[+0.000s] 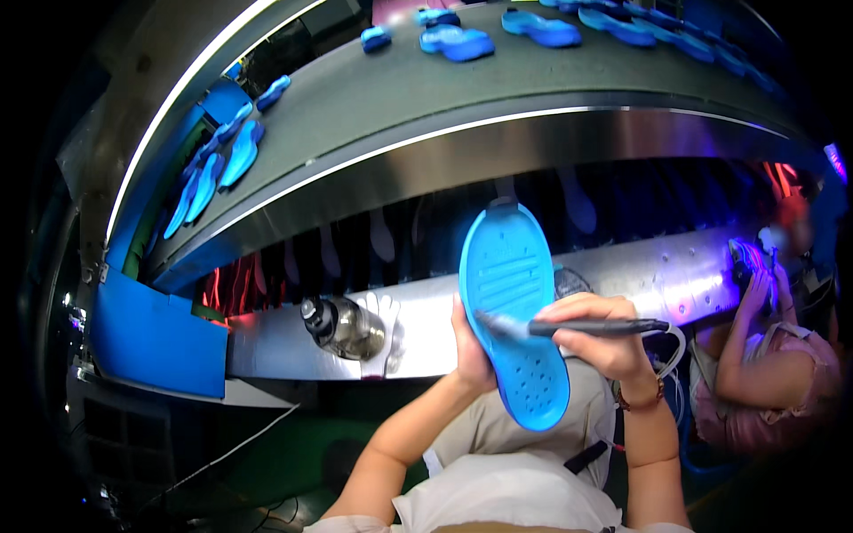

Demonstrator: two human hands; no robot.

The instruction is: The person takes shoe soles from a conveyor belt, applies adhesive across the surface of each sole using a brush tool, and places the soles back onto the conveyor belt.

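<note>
A bright blue shoe sole (513,275) stands lengthwise in front of me, its ridges and small holes facing me. My left hand (474,346) grips its left edge around the middle, with some fingers hidden behind it. In my right hand (604,336) is a black-handled brush (586,327), held like a pen. Its pale bristles are blurred and lie against or just over the sole's narrow waist; contact is hard to tell. Behind the sole's top end is a dark piece (503,206).
A metal ledge (426,333) carries a dark see-through bottle (345,327) and a white glove (382,324). Beyond it, several blue soles (456,42) lie on a grey conveyor belt (373,107). Another person (773,373) works at the right, under purple light.
</note>
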